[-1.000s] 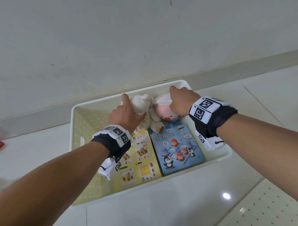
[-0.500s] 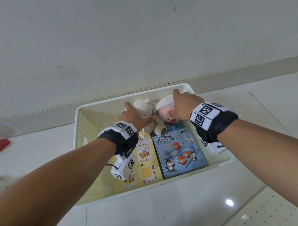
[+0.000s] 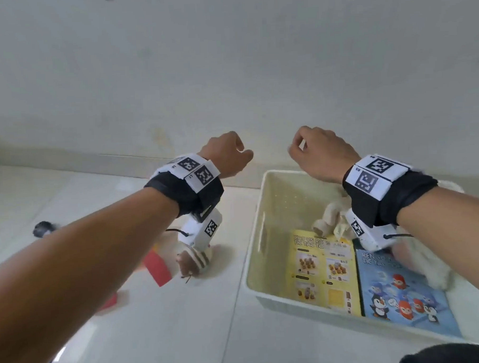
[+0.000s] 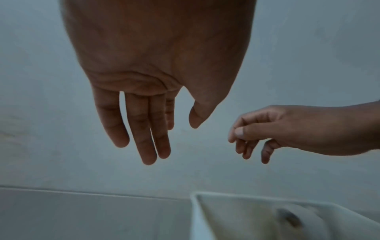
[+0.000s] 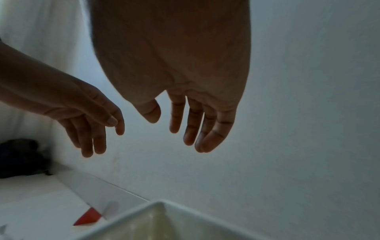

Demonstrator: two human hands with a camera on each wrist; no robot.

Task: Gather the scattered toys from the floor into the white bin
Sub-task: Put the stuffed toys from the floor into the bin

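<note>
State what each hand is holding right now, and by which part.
Nothing is held. The left hand and the right hand hang with loose, relaxed fingers, raised above the white plastic bin, so there is no grip on anything.

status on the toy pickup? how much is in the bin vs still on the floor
Done: the white bin holds a yellow game box, a blue penguin game box and cream plush toys. In hand: nothing; left hand and right hand are empty above the bin. Left: a striped plush, a red piece and a dark object lie on the floor.
</note>
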